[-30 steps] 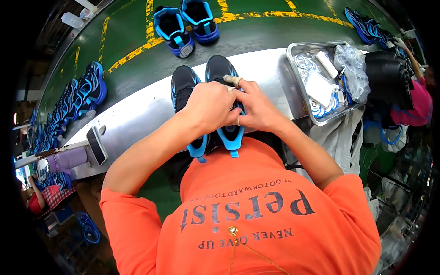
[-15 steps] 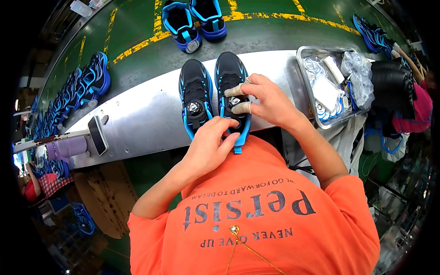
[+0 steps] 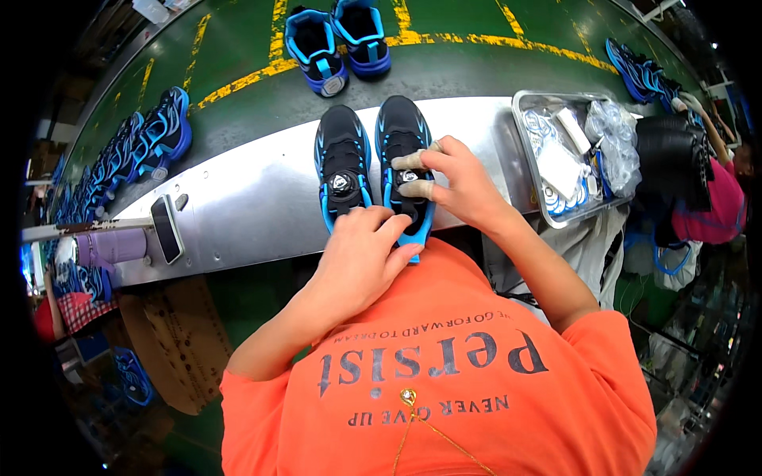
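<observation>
Two black and blue sneakers stand side by side on the metal ledge in front of me, toes pointing away: the left sneaker (image 3: 341, 131) and the right sneaker (image 3: 399, 119). Each has a round dial on its tongue. My right hand (image 3: 464, 181), with pale covers on its fingertips, pinches the right sneaker's dial (image 3: 408, 176) between thumb and finger. My left hand (image 3: 357, 258) grips the heel collar of that same sneaker, thumb near the blue pull tab. Its fingers partly cover the heel of the left sneaker, whose dial (image 3: 343, 182) is untouched.
A clear tray (image 3: 528, 151) of bagged parts and round labels sits right on the metal ledge (image 3: 238, 190). Beyond, another sneaker pair (image 3: 337, 47) stands on the green surface; more line the left (image 3: 159, 135). A phone (image 3: 167, 228) and purple cup (image 3: 115, 246) are at left.
My left hand has shifted slightly, its fingers now lying closer together over the heel. The right hand stays at the dial. The view has tilted a little.
</observation>
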`<state>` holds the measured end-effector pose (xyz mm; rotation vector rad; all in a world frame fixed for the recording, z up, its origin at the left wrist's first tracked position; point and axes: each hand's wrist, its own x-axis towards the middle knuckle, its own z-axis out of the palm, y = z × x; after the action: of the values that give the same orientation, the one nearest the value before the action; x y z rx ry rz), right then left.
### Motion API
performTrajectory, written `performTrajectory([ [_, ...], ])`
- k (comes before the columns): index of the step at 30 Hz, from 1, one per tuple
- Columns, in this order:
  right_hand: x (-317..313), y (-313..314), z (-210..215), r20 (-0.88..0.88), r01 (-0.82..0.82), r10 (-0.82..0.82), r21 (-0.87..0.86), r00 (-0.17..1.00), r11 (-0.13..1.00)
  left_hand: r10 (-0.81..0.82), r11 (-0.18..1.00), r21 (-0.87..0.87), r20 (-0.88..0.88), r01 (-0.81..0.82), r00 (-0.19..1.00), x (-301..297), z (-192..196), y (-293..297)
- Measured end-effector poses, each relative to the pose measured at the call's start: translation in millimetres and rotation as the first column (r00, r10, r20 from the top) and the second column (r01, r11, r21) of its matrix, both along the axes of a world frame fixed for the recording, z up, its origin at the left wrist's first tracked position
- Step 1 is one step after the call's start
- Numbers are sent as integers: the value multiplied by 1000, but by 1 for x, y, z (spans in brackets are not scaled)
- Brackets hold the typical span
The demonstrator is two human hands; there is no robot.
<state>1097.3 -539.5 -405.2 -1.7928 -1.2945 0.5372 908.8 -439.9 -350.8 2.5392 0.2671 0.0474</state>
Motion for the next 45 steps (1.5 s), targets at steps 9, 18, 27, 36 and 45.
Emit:
performTrajectory([
  [9, 14, 0, 8, -231, 28, -30, -9, 973, 1000, -27, 998, -64, -288, 9, 957, 28, -28, 16],
  [18, 47, -25, -5, -194, 112, -137, -133, 971, 985, 166, 961, 271, -438, -46, 883, 10, 35, 165],
  [27, 50, -14, -11, -122, 5, -28, -185, 992, 983, 394, 796, 496, 11, -348, 919, 105, 14, 253],
  [36, 45, -28, -18, -88, -65, 48, -201, 995, 977, 443, 846, 452, -303, -282, 844, 200, -96, 202],
  [45, 64, -6, 9, -88, 88, -86, 17, 992, 996, 60, 981, 192, -392, 18, 918, 95, -20, 87],
])
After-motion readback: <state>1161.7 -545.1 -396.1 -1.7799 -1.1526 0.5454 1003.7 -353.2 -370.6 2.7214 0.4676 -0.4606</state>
